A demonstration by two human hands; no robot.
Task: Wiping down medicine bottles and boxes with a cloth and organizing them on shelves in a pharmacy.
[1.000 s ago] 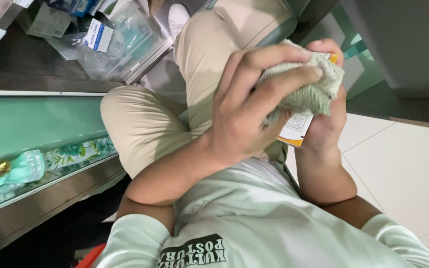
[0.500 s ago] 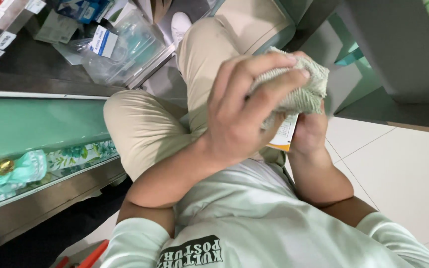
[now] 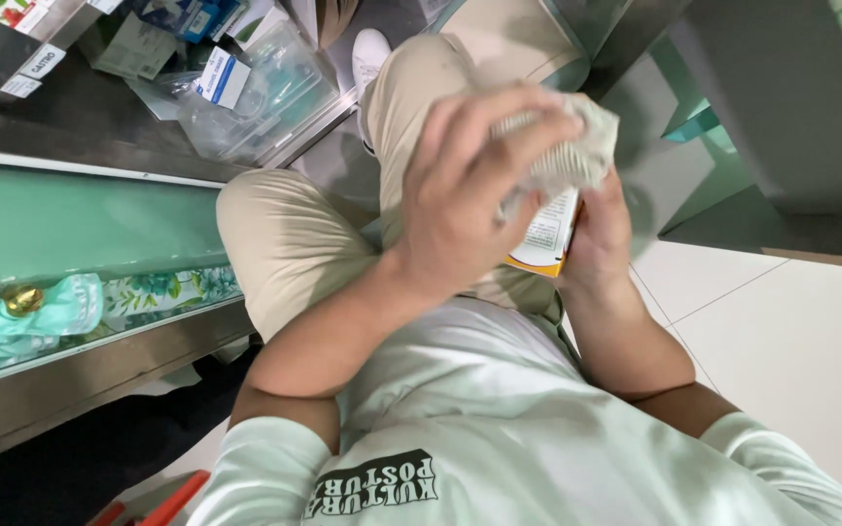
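Observation:
I crouch with my knees up in beige trousers. My left hand point(image 3: 470, 195) presses a crumpled pale grey-green cloth point(image 3: 577, 146) against a small box. That box point(image 3: 548, 239) is white with a yellow-orange edge, and my right hand point(image 3: 601, 234) grips it from below and behind. The cloth covers the top of the box, so only its lower part shows. Both hands meet in front of my chest, above my lap.
A glass-fronted display counter point(image 3: 70, 224) stands at the left, with floral-patterned goods point(image 3: 163, 290) inside. A clear plastic bin point(image 3: 265, 97) of small boxes and packets sits on the floor beyond my knees. White floor tiles point(image 3: 791, 331) lie at the right, next to a grey cabinet point(image 3: 782, 107).
My left hand has slid the cloth over the box, and both hands have shifted slightly up and left in view. The box stays held in my right hand.

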